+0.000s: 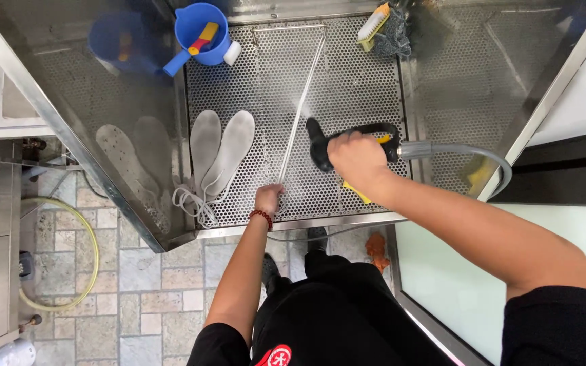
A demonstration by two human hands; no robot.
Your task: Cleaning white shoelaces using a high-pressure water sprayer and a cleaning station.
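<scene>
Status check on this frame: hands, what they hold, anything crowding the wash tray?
Right hand gripping black spray gun, spraying. Left hand pinching white lace on perforated tray. Two grey insoles lie beside it; blue bucket and scrub brush at far edge.

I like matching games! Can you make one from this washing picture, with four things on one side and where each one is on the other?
Things:
1. Black spray gun with grey hose
2. Pair of grey shoe insoles
3. Blue plastic jug
4. Yellow scrubbing brush

Places:
A. Far left of the perforated metal tray
B. In the right hand
C. Far right of the tray
D. Flat on the tray, left of the left hand

Pairs: 1-B, 2-D, 3-A, 4-C
</scene>
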